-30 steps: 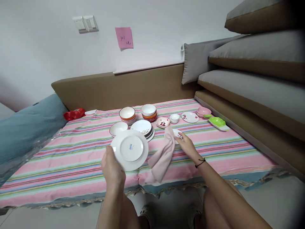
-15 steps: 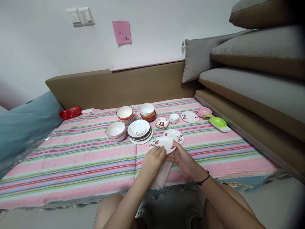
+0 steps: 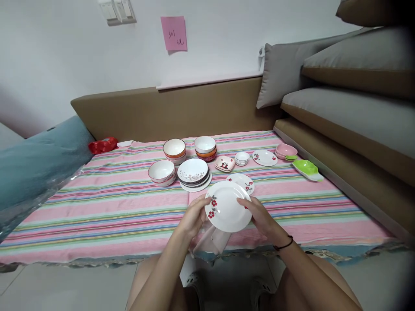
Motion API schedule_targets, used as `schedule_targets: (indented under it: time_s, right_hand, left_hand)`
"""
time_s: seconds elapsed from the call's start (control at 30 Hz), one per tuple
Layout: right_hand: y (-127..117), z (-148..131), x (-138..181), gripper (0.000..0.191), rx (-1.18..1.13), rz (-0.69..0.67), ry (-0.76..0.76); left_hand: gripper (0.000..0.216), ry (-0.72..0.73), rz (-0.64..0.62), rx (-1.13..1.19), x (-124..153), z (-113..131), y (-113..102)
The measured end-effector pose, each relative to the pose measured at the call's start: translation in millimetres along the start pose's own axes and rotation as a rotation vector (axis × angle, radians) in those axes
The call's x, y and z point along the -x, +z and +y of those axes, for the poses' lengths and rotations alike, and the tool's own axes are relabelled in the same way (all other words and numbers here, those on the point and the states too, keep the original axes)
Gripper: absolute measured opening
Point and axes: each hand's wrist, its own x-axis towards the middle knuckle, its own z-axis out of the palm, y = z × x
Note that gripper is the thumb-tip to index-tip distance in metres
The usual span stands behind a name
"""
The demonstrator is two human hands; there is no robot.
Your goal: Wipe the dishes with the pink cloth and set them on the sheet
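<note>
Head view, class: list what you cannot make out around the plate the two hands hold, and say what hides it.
- Pink cloth: mostly hidden under the plate and the left hand.
- Right hand: fingers behind the plate's rim are hidden.
- Second flowered plate: near edge covered by the held plate.
- Pink note: writing too small to read.
- Light switches: cut off by the top edge.

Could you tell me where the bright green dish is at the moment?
In the head view, the bright green dish sits at the far right of the striped cloth, just right of the pink bowls and beside the sofa base.
</note>
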Motion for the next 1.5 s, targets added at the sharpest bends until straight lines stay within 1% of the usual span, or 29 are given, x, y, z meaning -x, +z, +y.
schedule_targets:
  time_s: [0.07, 0.13, 0.23, 0.3, 0.33, 0.4, 0.47, 0.5, 0.6, 0.63, 0.67, 0.73, 0.8, 0.87, 0.9, 0.97, 1.13, 1.23, 1.4, 1.5]
  right_hand:
    - [-2.8, -1.2, -3.7, 0.036, 0.05, -0.037, -0.028]
    - [-6.7, -3.2, -6.6, 0.037, 0.096, -0.088, -0.017]
    - [-10.4, -5.3, -6.9, 0.04, 0.146, -0.194, 0.053]
    - [-10.8, -5.4, -5.8, 0.042, 0.14, -0.224, 0.075]
    - [-11.4, -5.4, -5.8, 0.041, 0.12, -0.208, 0.069]
    - [-15.4, -6.2, -8.6, 0.038, 0.058, -0.124, 0.03]
    - [-26.2, -9.9, -16.3, 0.034, -0.018, 0.0, -0.031]
    - [-34.6, -13.2, -22.1, 0.032, -0.057, 0.067, -0.065]
    - [-69.6, -28.1, -45.3, 0.02, -0.145, 0.268, -0.134]
    - [-83.0, -33.9, -54.3, 0.016, -0.161, 0.326, -0.137]
    - [-96.3, -39.4, -63.5, 0.015, -0.173, 0.378, -0.132]
    - [-120.3, -48.4, -82.1, 0.019, -0.187, 0.453, -0.102]
    - [-137.9, -52.5, -99.9, 0.019, -0.195, 0.491, -0.054]
    - [-148.3, -51.1, -115.9, 0.013, -0.209, 0.513, -0.001]
    - [-151.1, -48.6, -123.2, 0.013, -0.217, 0.52, 0.018]
    - [-153.8, -41.7, -136.5, 0.018, -0.233, 0.533, 0.044]
    - [-157.9, -26.2, -163.4, 0.026, -0.266, 0.556, 0.06]
    - [-163.2, -21.3, -176.7, 0.027, -0.276, 0.571, 0.067]
    - [-172.7, -14.6, -197.6, 0.027, -0.289, 0.596, 0.093]
    - [-177.7, -12.3, -208.2, 0.027, -0.294, 0.63, 0.101]
  left_hand:
    - [0.023, 0.058, 0.044, 0.028, -0.6, 0.2, -3.2]
    - [0.024, 0.094, 0.078, 0.054, -2.4, 0.3, -6.3]
    - [0.025, 0.088, 0.087, 0.053, -6.6, 1.2, -10.1]
    - [0.026, 0.058, 0.072, 0.05, -8.7, 3.1, -11.2]
    - [0.028, 0.041, 0.048, 0.053, -9.1, 4.4, -11.3]
    - [0.038, 0.012, -0.034, 0.044, -8.9, 7.2, -11.3]
    - [0.049, -0.009, -0.086, -0.072, -8.0, 8.8, -12.3]
    - [0.054, -0.015, -0.076, -0.234, -7.6, 8.8, -13.5]
    - [0.066, -0.03, 0.058, -0.939, -7.1, 4.8, -19.3]
    - [0.069, -0.033, 0.097, -1.134, -7.1, 2.8, -21.5]
    - [0.07, -0.034, 0.124, -1.277, -7.0, 0.6, -23.7]
    - [0.066, -0.047, 0.15, -1.432, -6.8, -3.8, -27.3]
    - [0.051, -0.093, 0.137, -1.57, -6.3, -8.3, -29.8]
    - [0.04, -0.163, 0.084, -1.669, -6.1, -13.9, -30.7]
    - [0.039, -0.195, 0.055, -1.709, -6.2, -17.2, -30.4]
    - [0.044, -0.231, 0.022, -1.786, -7.1, -24.6, -28.4]
    - [0.061, -0.284, 0.004, -1.901, -11.6, -38.5, -25.0]
    - [0.072, -0.336, -0.007, -1.92, -14.3, -40.7, -29.2]
    - [0.075, -0.381, -0.089, -1.934, -17.0, -40.6, -35.2]
    - [0.082, -0.428, -0.106, -1.978, -18.3, -42.7, -35.3]
